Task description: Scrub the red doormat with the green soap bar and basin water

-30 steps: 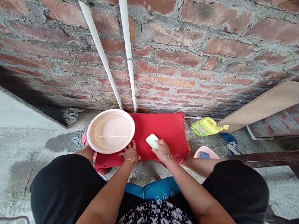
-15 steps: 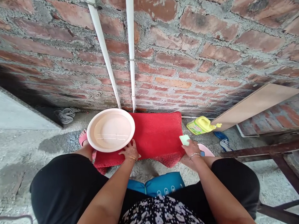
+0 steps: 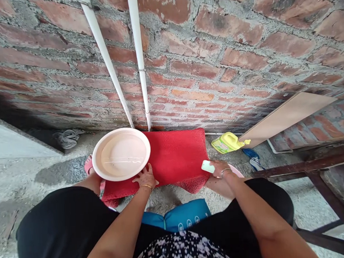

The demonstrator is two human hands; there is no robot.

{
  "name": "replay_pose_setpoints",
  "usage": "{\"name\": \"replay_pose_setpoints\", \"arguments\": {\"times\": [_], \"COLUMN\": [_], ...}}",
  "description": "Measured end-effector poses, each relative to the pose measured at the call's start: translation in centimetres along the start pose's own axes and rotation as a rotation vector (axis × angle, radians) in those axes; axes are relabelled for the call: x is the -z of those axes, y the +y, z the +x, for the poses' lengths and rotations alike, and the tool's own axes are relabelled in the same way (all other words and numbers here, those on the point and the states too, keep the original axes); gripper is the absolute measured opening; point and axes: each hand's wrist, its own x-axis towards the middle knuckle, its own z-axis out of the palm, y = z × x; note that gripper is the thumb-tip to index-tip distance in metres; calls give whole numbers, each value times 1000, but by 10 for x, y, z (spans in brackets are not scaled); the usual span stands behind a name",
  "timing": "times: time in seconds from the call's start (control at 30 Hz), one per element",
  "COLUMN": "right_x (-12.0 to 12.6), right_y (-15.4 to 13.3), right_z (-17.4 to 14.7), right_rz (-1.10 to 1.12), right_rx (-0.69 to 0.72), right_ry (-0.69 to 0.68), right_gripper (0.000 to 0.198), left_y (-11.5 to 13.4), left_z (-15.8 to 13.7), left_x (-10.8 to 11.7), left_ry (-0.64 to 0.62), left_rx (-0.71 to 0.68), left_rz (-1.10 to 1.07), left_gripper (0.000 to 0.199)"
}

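Note:
My left hand (image 3: 145, 177) lies with its fingers spread on the near edge of a red mat (image 3: 175, 155), close against a pale pink basin (image 3: 95, 156). Clear liquid, probably water, fills part of the basin, which rests on the mat's left end. In my right hand (image 3: 219, 168) is a pale green rounded block (image 3: 207, 166), held over the mat's right edge. Whether it is a bar of soap or a brush I cannot tell. The mat looks thick and fuzzy, and its near right corner hangs down.
A yellow jug (image 3: 227, 143) stands by the brick wall (image 3: 187, 87), left of a leaning board (image 3: 284, 119). Blue-and-white slippers (image 3: 254, 160) lie near a dark frame (image 3: 303, 169). Two white pipes (image 3: 140, 62) run down the wall. A blue bundle (image 3: 186, 215) sits between my knees.
My right hand has turned, and the pale green block now points left, slightly lower over the mat's edge. The left hand stays beside the basin. The whole view has shifted a little.

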Motion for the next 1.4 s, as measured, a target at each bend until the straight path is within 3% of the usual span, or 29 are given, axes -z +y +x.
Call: {"name": "replay_pose_setpoints", "arguments": {"times": [0.1,0.17,0.4,0.5,0.57,0.67,0.83,0.9,1.07,1.17,1.3,1.4], "right_x": [11,17,28,28,25,20,21,21,7,-4,-5,-2], "right_y": [39,35,-75,-88,-74,-30,30,31,11,19,42,43], "right_z": [1,5,40,52,57,53,31,25,23,21,17,15], "right_rz": [-84,-77,90,110,101,53,-136,-124,45,5,-79,-63], "right_rx": [-82,-58,223,242,205,103,-31,-25,131,123,45,110], "right_ry": [-27,2,165,145,117,91,90,86,38,23,30,58], "right_gripper": [44,44,61,63,64,64,40,43,72,69,48,53], "left_y": [1,2,1,0,0,0,1,2,2,2,3,3], "left_z": [-2,-4,-3,0,1,3,1,0,-1,-2,-3,-3], "left_x": [2,4,2,-3,-5,-6,-4,-2,1,3,4,5], "left_ry": [15,22,28,34,41,50,47,38,25,24,14,9], "left_rx": [2,0,1,6,13,20,18,17,17,17,19,22], "left_rz": [1,3,24,33,40,37,22,19,17,14,23,27], "left_gripper": [109,107,107,108,108,109,109,110,112,112,112,112]}}
